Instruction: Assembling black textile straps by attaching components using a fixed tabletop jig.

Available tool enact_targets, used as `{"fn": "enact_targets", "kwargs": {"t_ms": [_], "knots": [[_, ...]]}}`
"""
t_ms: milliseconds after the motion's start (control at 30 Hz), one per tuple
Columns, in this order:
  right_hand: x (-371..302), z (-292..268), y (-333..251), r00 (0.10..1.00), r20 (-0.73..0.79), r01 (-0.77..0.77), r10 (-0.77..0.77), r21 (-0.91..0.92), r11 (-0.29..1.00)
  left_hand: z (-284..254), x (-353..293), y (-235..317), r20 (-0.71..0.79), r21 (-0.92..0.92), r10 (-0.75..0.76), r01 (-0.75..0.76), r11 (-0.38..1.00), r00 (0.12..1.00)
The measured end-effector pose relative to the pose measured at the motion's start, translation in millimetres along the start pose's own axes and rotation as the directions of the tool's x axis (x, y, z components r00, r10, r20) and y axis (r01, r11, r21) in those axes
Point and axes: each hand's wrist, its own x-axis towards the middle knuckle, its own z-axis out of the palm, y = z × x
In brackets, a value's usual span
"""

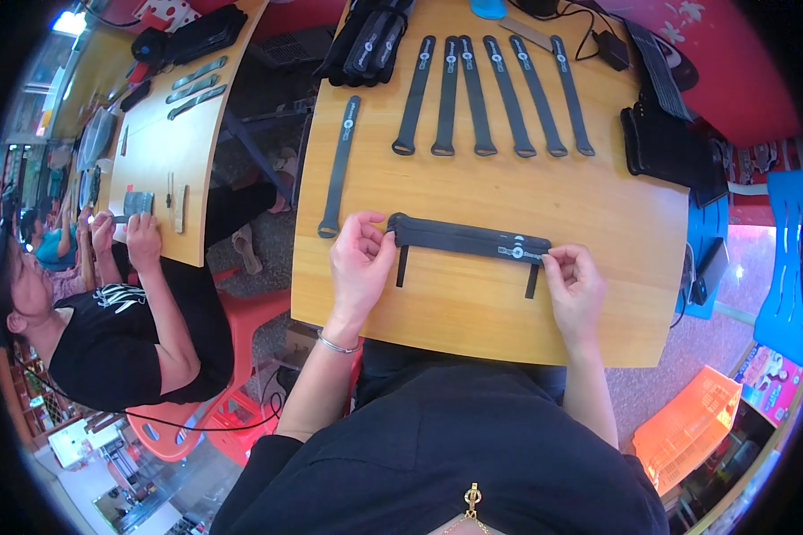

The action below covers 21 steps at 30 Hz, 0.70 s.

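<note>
A small stack of black straps (464,235) lies crosswise near the front of the wooden table (491,325). My left hand (362,260) pinches its left end, where the looped tip shows. With thumb and fingers, my right hand (575,283) grips the opposite end beside the white print. Two narrow black strips (402,266) stick out from under the stack toward me, one near each end. A single black strap (340,169) with a loop end lies beyond my left hand. Farther back, several similar straps (463,98) are spread side by side, loops toward me.
A thick bundle of black straps (367,40) sits at the table's far left. Black fabric pieces (665,152) hang over the right edge, near a cable and adapter (611,49). An orange crate (687,428) stands lower right. Another person (125,330) works at a table on the left.
</note>
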Motion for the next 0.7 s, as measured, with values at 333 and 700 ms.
{"fn": "enact_targets", "kwargs": {"t_ms": [333, 700], "knots": [[0.6, 1.0, -3.2, 1.0, -0.001, -0.019, 0.019, 0.001, 1.0, 0.6, 0.4, -2.1, 0.0, -0.014, 0.009, -0.009, 1.0, 1.0], [0.3, 2.0, -2.9, 1.0, -0.014, 0.016, -0.017, -0.045, 0.999, 0.2, -0.3, -3.3, 0.004, -0.014, 0.012, -0.012, 1.0, 1.0]]}}
